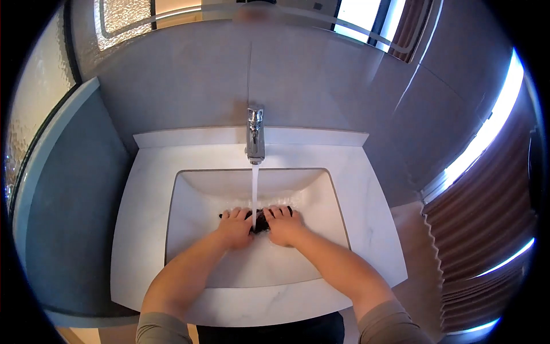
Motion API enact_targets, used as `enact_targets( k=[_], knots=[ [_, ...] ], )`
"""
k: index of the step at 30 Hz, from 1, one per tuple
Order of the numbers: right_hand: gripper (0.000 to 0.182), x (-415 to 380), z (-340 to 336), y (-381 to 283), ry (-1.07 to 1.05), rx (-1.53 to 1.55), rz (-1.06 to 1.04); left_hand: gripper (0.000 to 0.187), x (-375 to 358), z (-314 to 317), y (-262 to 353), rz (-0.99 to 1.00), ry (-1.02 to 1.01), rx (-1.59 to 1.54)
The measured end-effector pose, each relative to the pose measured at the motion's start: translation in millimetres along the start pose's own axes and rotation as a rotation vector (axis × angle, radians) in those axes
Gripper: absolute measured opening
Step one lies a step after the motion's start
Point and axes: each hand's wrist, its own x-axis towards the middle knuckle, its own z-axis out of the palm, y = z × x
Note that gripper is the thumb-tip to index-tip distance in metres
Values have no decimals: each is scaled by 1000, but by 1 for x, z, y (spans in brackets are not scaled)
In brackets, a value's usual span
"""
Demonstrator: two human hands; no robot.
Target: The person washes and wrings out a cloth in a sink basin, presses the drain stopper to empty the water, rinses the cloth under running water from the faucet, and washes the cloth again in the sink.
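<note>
A small black item that looks like wet cloth point(262, 222) lies low in the white sink basin point(192, 229). My left hand point(234, 229) grips its left part, and a dark end pokes out past the fingers. On the other side, my right hand point(282, 226) has its fingers curled over the right part. Water point(255, 192) runs from the chrome faucet point(255, 137) onto the cloth between my hands. Much of the cloth is hidden under my fingers, so its exact kind cannot be made out.
A white marbled countertop point(140, 235) surrounds the basin. Behind the faucet rises a grey wall point(189, 92) with a mirror point(303, 17) above. A grey partition point(74, 212) stands at the left, and a brown pleated curtain point(487, 229) hangs at the right.
</note>
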Motion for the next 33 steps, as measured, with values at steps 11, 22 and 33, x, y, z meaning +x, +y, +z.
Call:
enact_targets(
  k=[11, 22, 33],
  knots=[
    [36, 35, -17, -11, -170, 1378, 208, 31, 32, 4, -17, -892, 107, -1879],
    [32, 21, -12, -14, -198, 372, 180, 23, 32, -5, -2, -607, 63, -1739],
    [59, 3, 6, 0, 1, 36, -85, 54, 1, -24, 21, -99, 2, 28]
  ],
)
